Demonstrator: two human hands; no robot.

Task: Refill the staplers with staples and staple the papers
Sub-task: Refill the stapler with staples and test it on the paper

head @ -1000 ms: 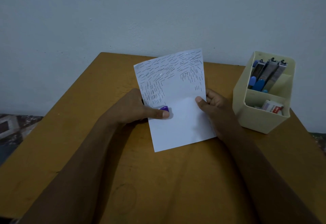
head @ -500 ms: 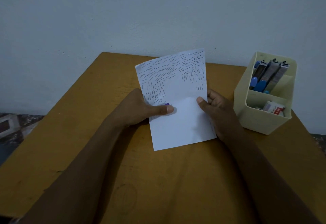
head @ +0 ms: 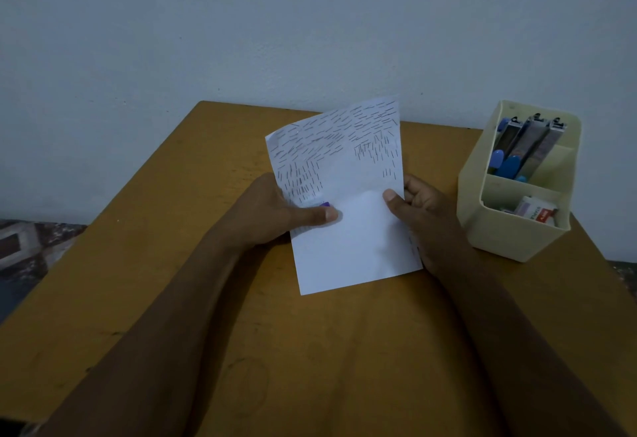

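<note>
A white stack of papers (head: pixel 348 230), its upper half covered with many staples, is held tilted above the wooden table (head: pixel 172 298). My left hand (head: pixel 275 216) grips a purple stapler (head: pixel 325 204) clamped on the papers' left edge; only its tip shows past my thumb. My right hand (head: pixel 413 216) pinches the papers' right edge, thumb on top. Three more staplers (head: pixel 517 150) stand in a cream organiser box (head: pixel 510 230) at the right, and a staple box (head: pixel 534 212) lies in its front compartment.
The table's back edge meets a pale wall. The organiser box stands near the table's right edge. A patterned floor shows past the left edge. Bare tabletop lies in front of my forearms.
The papers and both hands have barely shifted. The stapler's purple tip was hidden by my left thumb half a second ago and shows again now.
</note>
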